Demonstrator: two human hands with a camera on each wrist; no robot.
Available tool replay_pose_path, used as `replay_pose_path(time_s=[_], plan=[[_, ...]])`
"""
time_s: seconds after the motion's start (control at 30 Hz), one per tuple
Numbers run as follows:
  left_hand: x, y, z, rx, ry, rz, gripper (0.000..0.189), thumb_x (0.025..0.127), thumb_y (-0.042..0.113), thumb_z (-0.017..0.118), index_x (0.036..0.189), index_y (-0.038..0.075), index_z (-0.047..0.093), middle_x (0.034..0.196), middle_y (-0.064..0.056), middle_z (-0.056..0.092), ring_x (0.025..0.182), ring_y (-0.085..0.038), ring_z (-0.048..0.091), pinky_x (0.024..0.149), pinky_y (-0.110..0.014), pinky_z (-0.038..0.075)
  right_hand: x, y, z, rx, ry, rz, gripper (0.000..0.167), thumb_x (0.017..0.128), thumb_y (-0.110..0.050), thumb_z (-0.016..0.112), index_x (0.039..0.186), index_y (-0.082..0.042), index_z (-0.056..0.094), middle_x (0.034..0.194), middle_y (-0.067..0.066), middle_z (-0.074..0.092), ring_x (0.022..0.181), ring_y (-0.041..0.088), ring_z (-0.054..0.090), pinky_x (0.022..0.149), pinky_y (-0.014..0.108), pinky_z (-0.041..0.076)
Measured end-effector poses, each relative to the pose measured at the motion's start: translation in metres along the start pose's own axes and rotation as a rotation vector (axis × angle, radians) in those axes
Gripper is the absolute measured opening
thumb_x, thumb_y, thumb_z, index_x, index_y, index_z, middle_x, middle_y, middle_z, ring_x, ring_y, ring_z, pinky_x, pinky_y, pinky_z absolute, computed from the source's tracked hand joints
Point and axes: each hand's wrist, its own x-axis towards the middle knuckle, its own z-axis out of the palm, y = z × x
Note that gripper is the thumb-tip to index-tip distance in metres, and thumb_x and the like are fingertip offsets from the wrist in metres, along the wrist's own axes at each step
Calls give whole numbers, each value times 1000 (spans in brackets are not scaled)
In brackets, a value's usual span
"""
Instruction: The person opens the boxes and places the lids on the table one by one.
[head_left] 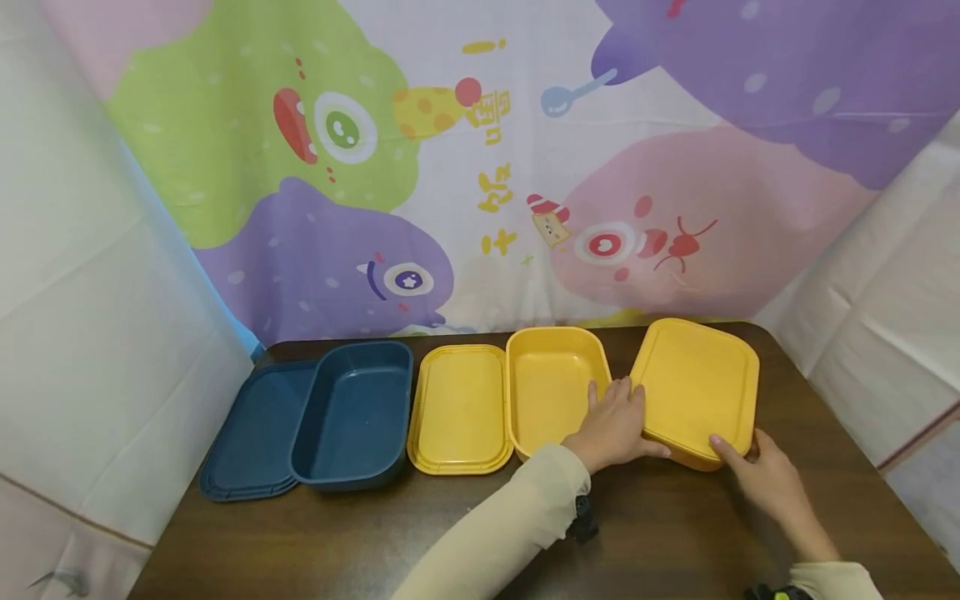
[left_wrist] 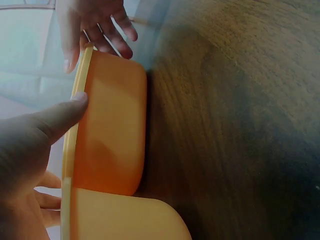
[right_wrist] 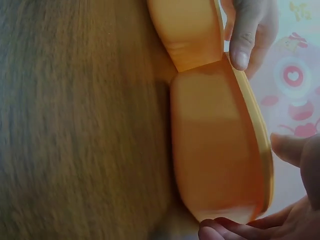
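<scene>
Two hands (head_left: 617, 427) (head_left: 772, 479), two yellow boxes (head_left: 551, 396) (head_left: 686, 457), two yellow lids (head_left: 459, 408) (head_left: 697, 379), one blue box (head_left: 360, 408), one blue lid (head_left: 251, 429) were visible, plus perhaps five cartoon monsters (head_left: 225, 133) (head_left: 300, 258) (head_left: 712, 192) (head_left: 787, 58) (head_left: 127, 21).

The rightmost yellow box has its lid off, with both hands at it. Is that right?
Not quite: the lid is on the rightmost yellow box, as the head view shows. The left hand and right hand are at it, as you say.
</scene>
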Motion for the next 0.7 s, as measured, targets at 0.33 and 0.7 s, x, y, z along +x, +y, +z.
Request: replay_pose_path(time_s=[0.33,0.7], plan=[[2,-2,5,73,49,21,81,78,64,68,139,13,49,139,-2,47,130,-14,47,114,-49,30,6,1,6,109,-65,80,94,98,-60,33,145,20,16,144,45,25,131,58,31,105,64,32],[3,-2,9,106,106,65,60,84,48,72,130,13,58,136,-5,54,127,-17,53,112,-39,36,5,-1,16,387,27,172,79,101,-43,37,150,14,11,147,35,30,107,21,58,84,27,51]])
